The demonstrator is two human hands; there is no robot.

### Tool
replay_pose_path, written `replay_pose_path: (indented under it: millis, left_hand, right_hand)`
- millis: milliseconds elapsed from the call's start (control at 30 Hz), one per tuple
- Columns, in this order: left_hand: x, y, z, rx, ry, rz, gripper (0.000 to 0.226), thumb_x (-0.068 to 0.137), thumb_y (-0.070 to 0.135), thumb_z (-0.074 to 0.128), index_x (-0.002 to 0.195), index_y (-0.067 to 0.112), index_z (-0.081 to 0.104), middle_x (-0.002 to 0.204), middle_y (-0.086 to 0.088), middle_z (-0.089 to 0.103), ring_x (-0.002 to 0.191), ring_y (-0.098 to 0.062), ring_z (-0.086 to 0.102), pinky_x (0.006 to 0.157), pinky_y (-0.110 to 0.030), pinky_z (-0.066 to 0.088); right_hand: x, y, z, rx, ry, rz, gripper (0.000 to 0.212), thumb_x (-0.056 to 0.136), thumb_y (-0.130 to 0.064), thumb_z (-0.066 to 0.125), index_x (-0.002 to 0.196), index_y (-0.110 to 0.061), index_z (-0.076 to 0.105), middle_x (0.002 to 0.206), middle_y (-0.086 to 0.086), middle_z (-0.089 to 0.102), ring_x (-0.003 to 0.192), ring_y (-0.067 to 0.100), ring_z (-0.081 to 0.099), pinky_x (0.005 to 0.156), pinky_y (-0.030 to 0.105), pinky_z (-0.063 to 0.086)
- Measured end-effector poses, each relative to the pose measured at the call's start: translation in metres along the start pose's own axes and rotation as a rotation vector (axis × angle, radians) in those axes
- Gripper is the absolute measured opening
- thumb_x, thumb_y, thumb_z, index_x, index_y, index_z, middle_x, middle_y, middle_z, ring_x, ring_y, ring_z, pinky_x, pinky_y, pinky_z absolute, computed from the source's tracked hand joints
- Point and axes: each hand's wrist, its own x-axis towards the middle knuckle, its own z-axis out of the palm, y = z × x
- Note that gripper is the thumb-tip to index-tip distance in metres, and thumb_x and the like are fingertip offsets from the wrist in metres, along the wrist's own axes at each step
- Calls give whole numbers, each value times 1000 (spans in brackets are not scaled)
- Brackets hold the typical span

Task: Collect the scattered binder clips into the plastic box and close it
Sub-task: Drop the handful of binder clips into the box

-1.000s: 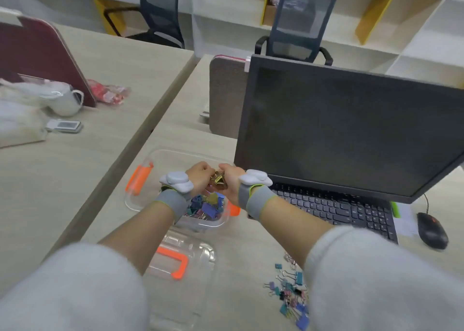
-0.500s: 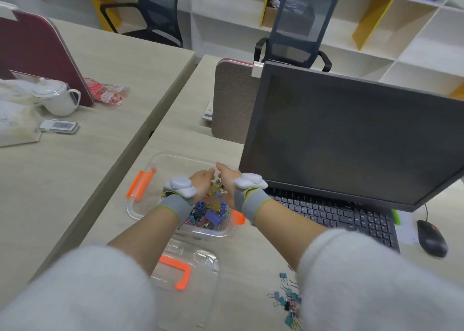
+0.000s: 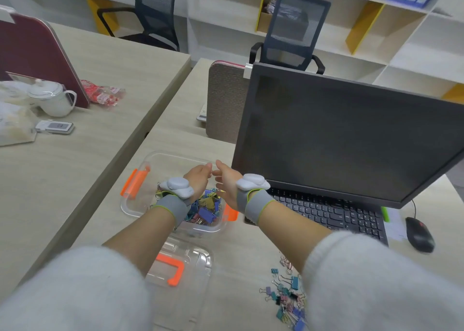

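A clear plastic box (image 3: 140, 206) with orange latches stands open on the desk, and a heap of coloured binder clips (image 3: 204, 209) lies in its near right part. My left hand (image 3: 199, 180) and my right hand (image 3: 226, 180) hover side by side over the box, fingers straight and spread, holding nothing. The box's clear lid (image 3: 185, 273) with an orange handle lies flat on the desk just in front of the box. A scattered pile of binder clips (image 3: 286, 298) lies on the desk by my right sleeve.
A dark monitor (image 3: 351, 135) and black keyboard (image 3: 334, 215) stand right of the box, a mouse (image 3: 419, 234) further right. The neighbouring desk at left holds a white teapot (image 3: 51, 99) and a small device (image 3: 54, 126). Office chairs and shelves stand behind.
Both hands held a bunch of clips together over the box; now the fingers have spread apart and the hands are empty, the clips lying in the box.
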Motion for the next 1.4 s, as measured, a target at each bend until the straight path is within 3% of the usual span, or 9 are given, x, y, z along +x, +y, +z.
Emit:
replay_pose_path:
  millis: [167,300,500,700,967,1067,1133,1267,1400]
  left_hand:
    - [-9,18,13,-21,104,89,32,96,37,37,88,16,60,108,-10,68,101,-30,61,95,-44,47]
    - [-19,38,30,-29,155,171,30,95,33,41,75,19,59,93,-7,69,89,-28,61,82,-35,44]
    - [-38,62,63,67,145,313,28,95,27,41,76,17,58,77,3,62,80,-23,58,72,-29,41]
    - [-51,65,106,106,69,335,29,95,28,42,75,16,59,87,-11,70,86,-32,64,85,-43,49]
    - [-66,57,166,194,-37,299,30,95,28,41,75,15,60,81,-10,67,79,-29,58,70,-31,38]
    - [-73,52,187,260,-87,296,33,96,30,39,78,11,60,82,-12,66,79,-30,59,71,-34,40]
    - [-78,49,200,276,-125,282,33,96,29,38,80,8,60,86,-16,66,83,-32,60,75,-38,44]
    - [-87,39,224,324,-177,236,28,96,24,38,79,10,56,86,-19,63,82,-32,58,76,-42,43]
    - [-99,26,243,420,-235,203,25,98,25,38,86,9,53,90,-14,57,80,-23,48,70,-31,34]
  right_hand:
    - [-28,0,-18,74,-93,-57,46,99,-34,37,125,0,52,127,19,57,115,29,53,107,39,37]
    - [-44,0,-40,100,-94,-91,43,100,-32,34,119,-1,57,131,23,55,124,35,51,107,41,38]
    - [-56,7,-85,151,-47,-130,45,100,-32,34,125,1,52,128,21,58,103,28,59,103,41,41]
    - [-72,23,-141,160,31,-114,45,101,-30,32,128,2,48,130,23,56,123,36,52,108,46,36]
    - [-85,56,-207,142,138,-45,45,101,-31,33,130,1,47,132,21,56,124,35,51,107,43,37]
    - [-89,70,-226,141,160,-29,45,101,-30,33,130,2,46,132,21,55,125,36,51,107,43,37]
    - [-92,79,-237,138,166,-14,44,101,-29,33,130,2,46,131,21,56,121,34,53,101,43,41]
    - [-94,99,-256,146,181,9,43,99,-25,38,128,4,48,129,24,57,98,24,52,63,26,40]
    - [-89,127,-270,-21,235,20,34,97,-24,45,118,0,57,126,20,60,97,22,54,63,26,38]
